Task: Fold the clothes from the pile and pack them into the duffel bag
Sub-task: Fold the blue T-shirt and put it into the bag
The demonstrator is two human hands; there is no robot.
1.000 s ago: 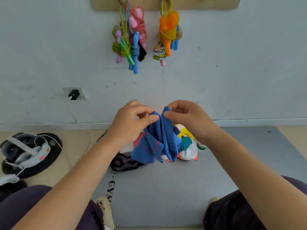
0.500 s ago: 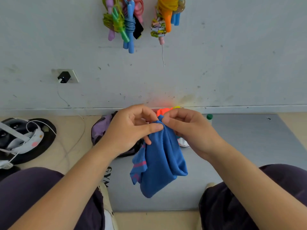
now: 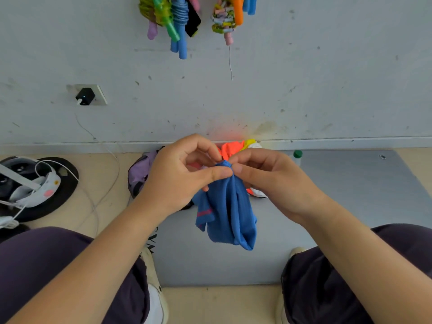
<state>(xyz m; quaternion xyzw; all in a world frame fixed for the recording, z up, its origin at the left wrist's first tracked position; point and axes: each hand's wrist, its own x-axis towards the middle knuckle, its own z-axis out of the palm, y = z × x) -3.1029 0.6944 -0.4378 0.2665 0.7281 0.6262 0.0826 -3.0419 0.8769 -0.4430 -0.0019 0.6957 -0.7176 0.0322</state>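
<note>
At frame centre, left hand (image 3: 180, 174) and right hand (image 3: 268, 181) pinch the bunched top edge of a blue knit garment (image 3: 228, 211), hanging above bare grey mat (image 3: 350, 183).

Head-worn wide-angle camera, looking forward and down over a seated person's arms toward a wall.

The single view sits close above the left hand (image 3: 184, 174) and right hand (image 3: 268, 181), which meet at frame centre around a blue garment (image 3: 229, 213), with both forearms running in from the bottom corners. Beyond them lie the grey mat (image 3: 350, 188) and the wall (image 3: 304, 90), its lines bowed by the lens. No second view is given to share the scene.
</note>
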